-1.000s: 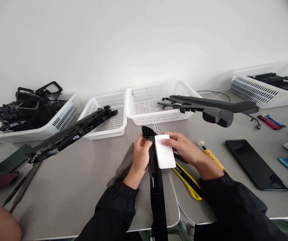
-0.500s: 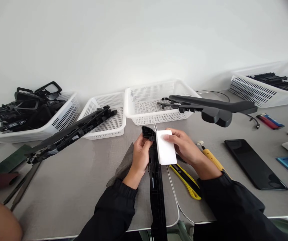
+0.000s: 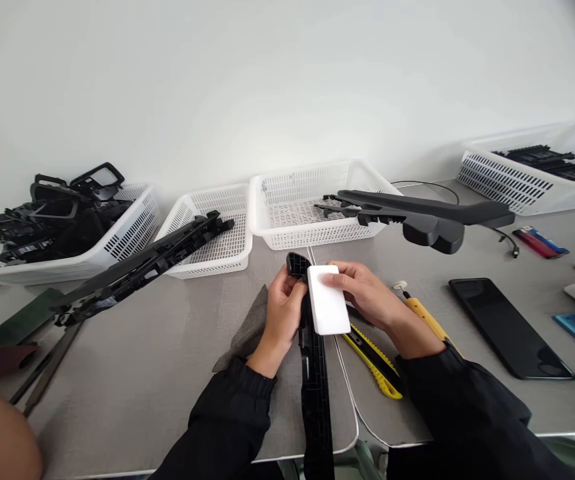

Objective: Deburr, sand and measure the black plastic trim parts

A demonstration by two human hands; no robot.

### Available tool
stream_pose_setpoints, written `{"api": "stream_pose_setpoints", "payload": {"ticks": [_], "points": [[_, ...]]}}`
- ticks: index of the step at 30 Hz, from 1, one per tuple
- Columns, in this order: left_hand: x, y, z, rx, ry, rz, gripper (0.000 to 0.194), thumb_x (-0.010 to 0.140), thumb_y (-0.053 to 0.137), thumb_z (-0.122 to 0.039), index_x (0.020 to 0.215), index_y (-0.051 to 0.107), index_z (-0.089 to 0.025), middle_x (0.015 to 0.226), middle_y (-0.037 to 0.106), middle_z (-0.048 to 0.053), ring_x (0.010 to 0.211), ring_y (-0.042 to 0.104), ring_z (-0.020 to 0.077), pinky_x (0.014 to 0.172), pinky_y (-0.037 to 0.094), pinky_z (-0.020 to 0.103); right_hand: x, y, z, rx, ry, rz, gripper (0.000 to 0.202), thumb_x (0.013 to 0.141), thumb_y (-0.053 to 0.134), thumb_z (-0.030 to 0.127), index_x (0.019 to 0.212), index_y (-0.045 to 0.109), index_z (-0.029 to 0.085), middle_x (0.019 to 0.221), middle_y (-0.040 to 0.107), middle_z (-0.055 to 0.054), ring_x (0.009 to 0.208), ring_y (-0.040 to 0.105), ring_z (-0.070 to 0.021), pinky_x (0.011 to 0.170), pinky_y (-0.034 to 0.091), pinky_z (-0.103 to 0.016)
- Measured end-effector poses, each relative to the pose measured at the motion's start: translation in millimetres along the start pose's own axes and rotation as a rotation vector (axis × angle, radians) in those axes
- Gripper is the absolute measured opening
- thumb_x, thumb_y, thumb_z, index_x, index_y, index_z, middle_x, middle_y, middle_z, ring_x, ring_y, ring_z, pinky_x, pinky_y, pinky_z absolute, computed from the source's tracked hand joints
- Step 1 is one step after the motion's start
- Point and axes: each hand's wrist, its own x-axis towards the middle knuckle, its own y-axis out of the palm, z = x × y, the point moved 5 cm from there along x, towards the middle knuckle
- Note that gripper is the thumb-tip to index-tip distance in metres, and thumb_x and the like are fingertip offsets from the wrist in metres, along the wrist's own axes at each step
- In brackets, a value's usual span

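Observation:
My left hand [image 3: 284, 310] is closed round the upper end of a long black plastic trim piece [image 3: 316, 393], whose lower end runs past the table's front edge. In my right hand [image 3: 362, 290] is a white rectangular block [image 3: 328, 303], thumb on its face and fingers behind. The block lies against or just over the trim piece's right side; whether they touch I cannot tell. Below my right hand lies a yellow-and-black utility knife [image 3: 375, 363]. A grey piece of sandpaper or cloth [image 3: 245, 333] rests by my left wrist.
White baskets [image 3: 207, 270] line the wall, several black parts [image 3: 142, 267] in or across them. To the right are a yellow-handled tool [image 3: 427, 319], a black phone [image 3: 510, 327] and lighters [image 3: 540, 241]. Another person's arm [image 3: 2, 427] reaches in at left. A white cable [image 3: 350, 393] crosses the table.
The white block has shifted slightly down and left with my right hand. The trim piece's upper end has moved a little right. At far left, another person's fingers now show at a dark object.

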Motion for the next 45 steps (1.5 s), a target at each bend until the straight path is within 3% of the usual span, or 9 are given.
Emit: {"api": "stream_pose_setpoints", "payload": {"ticks": [4,12,18,24,28,32,39,45], "points": [[-0.6,-0.4,-0.9,0.003,-0.005,0.003,0.016,0.088,0.074,-0.034,0.094,0.070,-0.020,0.072,0.065,0.000,0.063,0.058,0.0151,0.058,0.046,0.024,-0.8,4.8,-2.3,-0.016,0.044,0.089,0.041,0.078,0.088,0.053,0.083,0.068,0.017,0.068,0.060,0.002,0.055,0.050,-0.0102,0.050,0.035,-0.024],[-0.1,-1.1,-1.5,0.004,-0.006,-0.005,0.015,0.086,0.074,-0.034,0.093,0.071,-0.021,0.074,0.065,0.000,0.066,0.058,0.0158,0.061,0.044,0.025,-4.4,8.1,0.0,0.029,0.104,0.110,0.039,0.073,0.089,0.049,0.080,0.067,0.018,0.065,0.061,0.002,0.053,0.052,-0.0110,0.048,0.037,-0.024],[-0.5,0.2,-2.6,-0.006,-0.003,0.021,0.018,0.087,0.073,-0.034,0.099,0.072,-0.021,0.078,0.068,0.001,0.070,0.061,0.0170,0.062,0.046,0.025,-3.0,2.0,1.5,0.074,0.058,-0.001,0.043,0.074,0.088,0.054,0.087,0.070,0.018,0.065,0.061,0.002,0.051,0.050,-0.0108,0.046,0.036,-0.025],[0.5,-3.6,-2.4,0.010,-0.009,-0.035,0.018,0.086,0.072,-0.032,0.099,0.074,-0.020,0.078,0.068,0.001,0.067,0.060,0.0161,0.062,0.047,0.025,-2.0,5.3,-2.3,0.028,0.104,0.092,0.043,0.075,0.090,0.053,0.085,0.071,0.016,0.067,0.063,0.001,0.055,0.053,-0.0107,0.050,0.037,-0.024],[1.8,-3.8,-1.6,0.005,-0.008,-0.030,0.019,0.087,0.072,-0.033,0.101,0.076,-0.020,0.078,0.069,0.001,0.068,0.061,0.0164,0.062,0.047,0.025,-2.1,4.1,-0.8,0.048,0.072,0.037,0.045,0.075,0.088,0.056,0.090,0.073,0.016,0.069,0.064,0.001,0.054,0.052,-0.0108,0.049,0.038,-0.024],[3.2,-4.3,-1.7,0.004,0.013,-0.040,0.015,0.085,0.073,-0.031,0.095,0.076,-0.020,0.079,0.070,0.001,0.073,0.064,0.0172,0.066,0.048,0.025,-3.3,3.9,-2.1,0.041,0.123,0.050,0.040,0.072,0.089,0.051,0.082,0.069,0.018,0.063,0.060,0.002,0.050,0.050,-0.0109,0.046,0.035,-0.024],[1.6,-1.5,-4.3,-0.040,-0.015,-0.030,0.026,0.084,0.077,-0.035,0.104,0.077,-0.020,0.085,0.074,0.002,0.078,0.068,0.0182,0.071,0.051,0.027,0.6,-6.6,0.5,0.059,0.016,-0.129,0.038,0.076,0.085,0.052,0.088,0.069,0.019,0.071,0.066,0.000,0.058,0.055,-0.0141,0.053,0.041,-0.027],[1.9,-3.6,-4.8,-0.036,-0.019,-0.074,0.019,0.081,0.078,-0.033,0.093,0.074,-0.019,0.080,0.071,0.001,0.075,0.065,0.0177,0.069,0.049,0.026,0.1,-1.8,-4.6,-0.001,0.084,0.001,0.037,0.076,0.086,0.049,0.083,0.066,0.019,0.066,0.061,0.002,0.054,0.050,-0.0116,0.050,0.036,-0.025]]}}
